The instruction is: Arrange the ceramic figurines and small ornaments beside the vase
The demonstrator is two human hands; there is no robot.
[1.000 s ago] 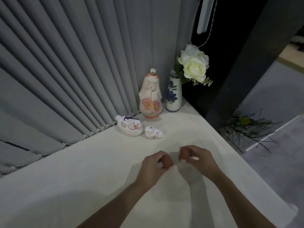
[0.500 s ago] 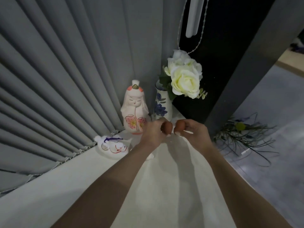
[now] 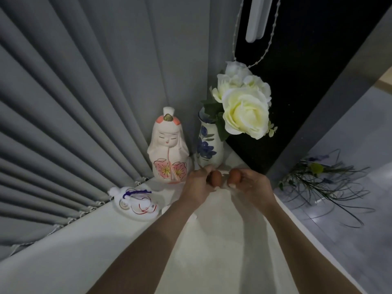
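A white vase with blue flowers painted on it holds cream roses in the far corner of the white table. A tall doll figurine in a pink-flowered robe stands just left of the vase. A flat white animal ornament with a purple cord lies further left. My left hand is shut on a small brown round ornament. My right hand is shut on a second brown ornament. Both hands hover just in front of the vase and doll. My left arm hides the small white figurine.
Grey vertical blinds run along the table's far left edge. A dark panel and grey post stand behind the vase. The table's right edge drops to a grey floor where a spray of thin stems lies.
Both hands have carried the two brown ornaments forward from mid-table to just in front of the vase and doll. The view has moved closer to the corner.
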